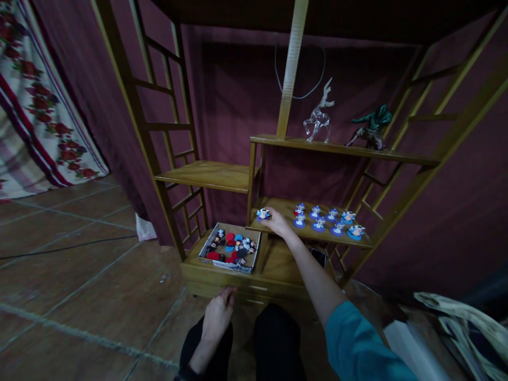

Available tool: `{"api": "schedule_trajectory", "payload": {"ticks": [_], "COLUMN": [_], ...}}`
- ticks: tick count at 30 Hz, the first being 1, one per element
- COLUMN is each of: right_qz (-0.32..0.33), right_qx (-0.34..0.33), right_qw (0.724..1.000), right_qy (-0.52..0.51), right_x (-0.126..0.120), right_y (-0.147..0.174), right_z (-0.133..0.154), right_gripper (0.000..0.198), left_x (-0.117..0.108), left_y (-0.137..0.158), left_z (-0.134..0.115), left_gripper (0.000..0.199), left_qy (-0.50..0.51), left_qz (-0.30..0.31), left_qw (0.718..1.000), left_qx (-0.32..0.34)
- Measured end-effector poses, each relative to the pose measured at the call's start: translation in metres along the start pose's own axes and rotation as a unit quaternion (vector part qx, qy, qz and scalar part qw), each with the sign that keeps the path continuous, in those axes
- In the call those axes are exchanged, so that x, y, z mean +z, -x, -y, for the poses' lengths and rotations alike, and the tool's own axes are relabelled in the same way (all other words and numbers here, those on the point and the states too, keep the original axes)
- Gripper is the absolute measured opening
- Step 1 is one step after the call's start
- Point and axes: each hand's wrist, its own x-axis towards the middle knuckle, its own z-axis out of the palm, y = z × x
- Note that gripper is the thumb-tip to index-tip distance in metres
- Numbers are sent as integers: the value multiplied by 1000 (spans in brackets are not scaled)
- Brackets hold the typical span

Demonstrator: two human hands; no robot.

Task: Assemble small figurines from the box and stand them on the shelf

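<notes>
My right hand (pixel 275 221) reaches to the left part of the middle shelf (pixel 278 203), its fingers closed on a small figurine (pixel 262 214) with a blue base. Whether that base rests on the wood I cannot tell. Farther right on the same shelf stand several similar figurines (pixel 318 224) in two rows, on purple and blue bases. My left hand (pixel 219 313) is over my left knee, fingers curled together; anything between them is hidden. Beyond it, a shallow cardboard box (pixel 254 262) on the lower shelf holds several jumbled figurines with red, blue and black parts.
A clear deer figure (pixel 318 117) and a green-cloaked figure (pixel 373 127) stand on the upper shelf. A phone-like dark object (pixel 318 257) lies below the middle shelf. Wooden posts (pixel 291 69) frame the unit. Drawers (pixel 254 290) sit beneath the box.
</notes>
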Motion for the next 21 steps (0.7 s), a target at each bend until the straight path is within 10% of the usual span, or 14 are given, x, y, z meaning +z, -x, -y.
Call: {"api": "schedule_trajectory", "payload": {"ticks": [21], "right_qz": [10], "right_qx": [4], "right_qw": [1000], "right_qy": [-3], "right_x": [-2], "right_y": [2], "right_z": [3], "right_gripper": [52], "left_x": [-18], "left_y": [10], "left_z": [0], "left_gripper": [29], "left_qy": [3], "left_qz": [18], "left_qw": [1000], "left_qx": [-2]}}
